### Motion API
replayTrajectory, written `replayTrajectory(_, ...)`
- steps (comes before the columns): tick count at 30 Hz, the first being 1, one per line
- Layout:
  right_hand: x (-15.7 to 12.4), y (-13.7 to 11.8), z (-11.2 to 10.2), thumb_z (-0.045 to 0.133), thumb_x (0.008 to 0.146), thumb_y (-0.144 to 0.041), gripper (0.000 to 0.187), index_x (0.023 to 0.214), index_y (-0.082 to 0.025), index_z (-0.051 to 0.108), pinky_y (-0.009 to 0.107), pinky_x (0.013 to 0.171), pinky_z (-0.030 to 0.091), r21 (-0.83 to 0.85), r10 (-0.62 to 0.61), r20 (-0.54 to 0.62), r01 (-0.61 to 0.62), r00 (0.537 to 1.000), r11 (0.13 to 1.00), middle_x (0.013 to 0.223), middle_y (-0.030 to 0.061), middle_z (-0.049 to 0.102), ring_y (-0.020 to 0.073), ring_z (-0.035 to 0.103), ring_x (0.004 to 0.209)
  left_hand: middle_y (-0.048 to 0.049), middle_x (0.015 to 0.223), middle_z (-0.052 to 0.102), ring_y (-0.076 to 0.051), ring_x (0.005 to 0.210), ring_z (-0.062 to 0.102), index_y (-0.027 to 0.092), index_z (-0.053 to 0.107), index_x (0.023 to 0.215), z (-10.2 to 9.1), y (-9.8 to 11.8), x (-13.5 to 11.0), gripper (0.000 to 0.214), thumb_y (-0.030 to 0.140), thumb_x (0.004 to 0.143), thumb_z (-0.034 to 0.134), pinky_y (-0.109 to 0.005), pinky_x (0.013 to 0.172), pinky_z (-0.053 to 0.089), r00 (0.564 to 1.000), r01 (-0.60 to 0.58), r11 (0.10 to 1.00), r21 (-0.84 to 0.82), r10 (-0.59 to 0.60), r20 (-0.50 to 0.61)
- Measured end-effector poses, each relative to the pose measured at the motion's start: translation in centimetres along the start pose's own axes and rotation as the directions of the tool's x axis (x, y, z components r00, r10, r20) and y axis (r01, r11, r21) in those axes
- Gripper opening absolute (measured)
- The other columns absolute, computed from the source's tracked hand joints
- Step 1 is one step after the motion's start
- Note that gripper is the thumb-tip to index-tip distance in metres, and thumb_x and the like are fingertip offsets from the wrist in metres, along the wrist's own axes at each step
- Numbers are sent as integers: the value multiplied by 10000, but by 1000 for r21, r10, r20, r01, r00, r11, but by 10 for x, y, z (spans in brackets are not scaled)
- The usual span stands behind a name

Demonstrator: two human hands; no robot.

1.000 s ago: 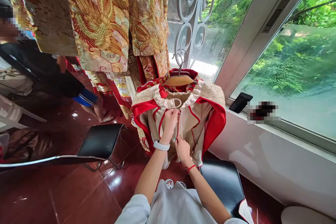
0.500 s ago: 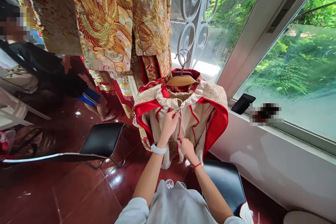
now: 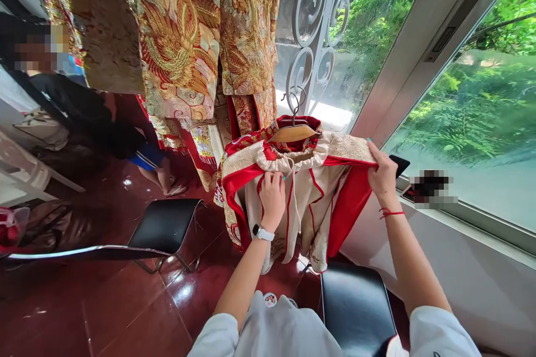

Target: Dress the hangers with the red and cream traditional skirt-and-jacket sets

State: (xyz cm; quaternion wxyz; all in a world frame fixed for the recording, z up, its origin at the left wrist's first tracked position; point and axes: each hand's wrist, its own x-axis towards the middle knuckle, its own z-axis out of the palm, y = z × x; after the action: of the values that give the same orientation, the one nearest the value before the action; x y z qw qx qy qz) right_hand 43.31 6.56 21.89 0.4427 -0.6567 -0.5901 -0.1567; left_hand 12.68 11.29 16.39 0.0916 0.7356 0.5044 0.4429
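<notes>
A cream and gold cape point(image 3: 352, 148) with a red lining and a gathered drawstring collar lies over a wooden hanger point(image 3: 293, 134). Beneath it, a red and gold embroidered garment point(image 3: 251, 136) shows at the neck and left side. My left hand point(image 3: 273, 198) is closed on the cape's front edge just below the collar. Out at the right shoulder, my right hand point(image 3: 382, 170) grips the cape's edge, and the red lining hangs down below it. The drawstring point(image 3: 296, 201) dangles loose between my hands.
Gold embroidered robes point(image 3: 180, 39) hang at upper left. A black chair point(image 3: 355, 307) stands below right, another chair point(image 3: 165, 226) at left. A phone-like black object point(image 3: 398, 164) rests on the windowsill. A person in dark clothes point(image 3: 79, 100) is at far left.
My right hand has left the front opening and moved right and up to the cape's shoulder, pulling it outward. My left hand has shifted slightly left, still near the collar.
</notes>
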Motion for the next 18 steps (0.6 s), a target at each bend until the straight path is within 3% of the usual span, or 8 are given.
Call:
replayTrajectory(3, 16, 9, 13, 380, 722, -82, 707, 1388, -153, 607, 426, 1134, 439, 39, 12, -124, -7, 992, 999, 1361, 113, 654, 239, 595, 1281, -120, 1065, 598, -272, 977, 620, 211, 566, 976, 5, -5, -4, 152, 121, 949, 447, -387, 821, 484, 999, -18, 998, -68, 20, 30)
replayTrajectory(8, 0, 18, 34, 426, 686, -63, 864, 1543, -177, 413, 435, 1103, 467, 39, 130, 111, -135, 985, 990, 1429, 101, 609, 259, 593, 1300, -76, 991, 596, -218, 924, 606, 224, 534, 919, -7, -5, -11, 151, 87, 867, 498, -354, 844, 499, 995, 88, 945, -315, -98, -14)
replayTrajectory(10, -11, 21, 31, 447, 684, -54, 915, 1578, -220, 346, 454, 1094, 471, -4, 156, 170, -158, 973, 987, 1451, 95, 591, 278, 592, 1303, -45, 931, 608, -188, 862, 609, 225, 551, 918, -28, -7, -7, 142, 108, 841, 531, -308, 798, 505, 991, 116, 888, -445, -134, -8)
replayTrajectory(12, -15, 24, 23, 461, 711, -63, 910, 1591, -236, 311, 463, 1117, 447, -14, 129, 213, -129, 969, 992, 1504, 96, 538, 284, 553, 1347, -35, 932, 625, -168, 846, 610, 224, 580, 949, -57, -18, 7, 121, 164, 847, 557, -274, 767, 499, 979, 96, 851, -516, -174, -105)
replayTrajectory(14, -11, 27, 15, 509, 765, -121, 874, 1602, -219, 275, 469, 1162, 395, 5, 53, 254, -56, 966, 998, 1566, 114, 456, 288, 475, 1414, -45, 991, 642, -173, 894, 603, 217, 610, 984, -87, -39, 30, 132, 230, 855, 582, -282, 798, 492, 943, 58, 882, -468, -202, -264)
replayTrajectory(15, -7, 28, 12, 547, 789, -172, 868, 1606, -207, 257, 474, 1185, 361, 19, 9, 271, -15, 963, 1000, 1592, 126, 413, 291, 428, 1447, -52, 1012, 650, -182, 911, 599, 211, 630, 994, -100, -52, 45, 166, 263, 838, 613, -292, 804, 490, 944, 51, 907, -419, -180, -276)
replayTrajectory(17, 6, 31, 8, 628, 807, -290, 901, 1611, -200, 229, 487, 1218, 301, 50, -57, 311, 43, 949, 998, 1625, 141, 348, 303, 340, 1494, -69, 1013, 678, -203, 924, 606, 202, 674, 979, -118, -79, 74, 203, 344, 848, 613, -320, 818, 490, 994, 76, 929, -362, -101, -50)
replayTrajectory(18, 13, 30, 6, 657, 809, -343, 919, 1610, -209, 228, 495, 1223, 286, 68, -75, 346, 54, 935, 996, 1635, 138, 329, 308, 306, 1509, -80, 1012, 684, -216, 939, 611, 195, 694, 958, -123, -91, 86, 233, 384, 856, 602, -336, 838, 490, 995, 89, 935, -343, -68, 71)
